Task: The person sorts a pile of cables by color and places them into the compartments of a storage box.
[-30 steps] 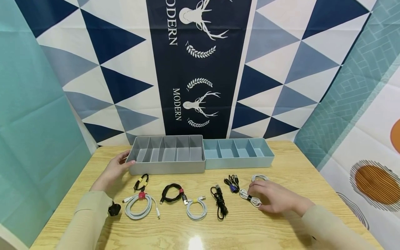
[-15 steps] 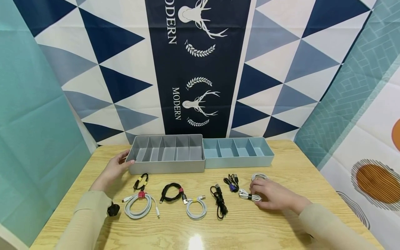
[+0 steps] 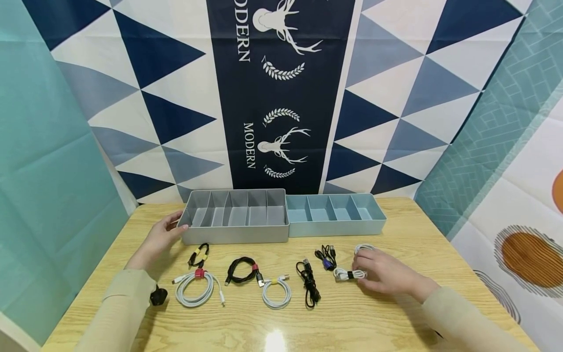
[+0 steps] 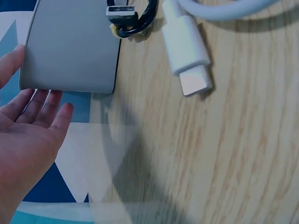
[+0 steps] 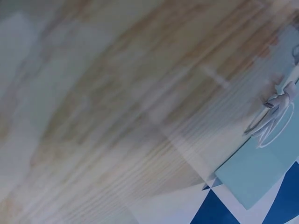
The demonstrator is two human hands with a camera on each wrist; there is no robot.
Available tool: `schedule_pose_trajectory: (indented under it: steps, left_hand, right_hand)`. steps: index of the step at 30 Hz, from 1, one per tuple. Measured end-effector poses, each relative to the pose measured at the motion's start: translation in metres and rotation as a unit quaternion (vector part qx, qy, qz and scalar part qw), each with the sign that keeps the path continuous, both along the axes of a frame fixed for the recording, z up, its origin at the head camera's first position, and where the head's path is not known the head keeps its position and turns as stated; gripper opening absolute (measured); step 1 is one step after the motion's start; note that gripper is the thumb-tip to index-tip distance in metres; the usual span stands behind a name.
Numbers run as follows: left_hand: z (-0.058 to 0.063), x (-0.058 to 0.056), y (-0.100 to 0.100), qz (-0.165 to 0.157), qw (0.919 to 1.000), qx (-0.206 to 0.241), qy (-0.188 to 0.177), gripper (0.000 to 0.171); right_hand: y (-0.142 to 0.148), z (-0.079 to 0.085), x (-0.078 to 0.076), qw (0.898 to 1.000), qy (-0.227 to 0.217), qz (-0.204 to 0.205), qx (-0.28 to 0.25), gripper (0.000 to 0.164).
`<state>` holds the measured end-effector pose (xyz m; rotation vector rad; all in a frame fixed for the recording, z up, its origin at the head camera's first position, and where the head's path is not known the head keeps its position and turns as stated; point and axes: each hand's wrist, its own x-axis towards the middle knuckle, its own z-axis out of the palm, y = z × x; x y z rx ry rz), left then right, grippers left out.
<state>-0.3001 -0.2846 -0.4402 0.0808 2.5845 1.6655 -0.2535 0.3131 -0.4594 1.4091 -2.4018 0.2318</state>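
At the left end of the grey divided box [image 3: 235, 235], my left hand [image 3: 158, 239] rests its thumb at the front rim and its fingers against the end wall. The left wrist view has this hand [image 4: 32, 135] with fingers nearly straight along the box's end. My right hand [image 3: 391, 274] pinches one end of a bundled white cable [image 3: 343, 275] with a black tie, low over the table. A second white cable coil [image 3: 363, 248] lies just behind that hand, partly covered by it. In the right wrist view, a white cable bundle [image 5: 278, 112] overlaps the blue box.
A light-blue divided box [image 3: 336, 229] adjoins the grey one. Along the wooden table [image 3: 211, 332] lie a small black cable [image 3: 204, 247], white coils [image 3: 193, 303] [image 3: 277, 307], a black coil [image 3: 233, 269], a black bundle [image 3: 310, 288] and a black cable with blue tie [image 3: 326, 256].
The white cable in my right hand has turned to lie more level and shifted slightly left and back, and the fingers have moved onto its right end. My left hand stays at the grey box.
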Motion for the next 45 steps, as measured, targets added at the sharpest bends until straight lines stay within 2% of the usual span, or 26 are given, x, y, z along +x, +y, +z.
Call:
schedule_pose_trajectory:
  steps: [9,17,23,28,35,45]
  left_hand:
    - [-0.003,-0.001,0.0,0.01,0.9999,-0.003,0.01,0.08]
    - [-0.005,-0.002,0.0,0.006,0.9994,-0.017,0.029,0.081]
    - [-0.006,-0.003,0.0,0.008,0.9995,-0.018,0.026,0.082]
    - [-0.004,-0.003,0.001,0.01,0.9995,-0.023,0.021,0.082]
    - [-0.001,-0.002,0.003,0.008,0.9995,-0.028,0.013,0.082]
    - [0.0,-0.001,0.003,0.013,0.9993,-0.035,0.005,0.082]
  right_hand:
    - [-0.002,0.005,0.0,1.0,0.019,-0.005,-0.001,0.029]
    - [-0.002,0.006,0.0,1.0,0.012,-0.001,0.014,0.026]
    - [-0.002,0.007,0.002,1.0,0.017,0.011,0.007,0.024]
    - [-0.003,0.009,0.003,1.0,0.018,-0.005,-0.001,0.025]
    - [0.0,0.018,0.002,0.999,0.034,-0.009,-0.005,0.026]
    - [-0.003,0.038,-0.007,0.998,0.048,0.031,-0.03,0.026]
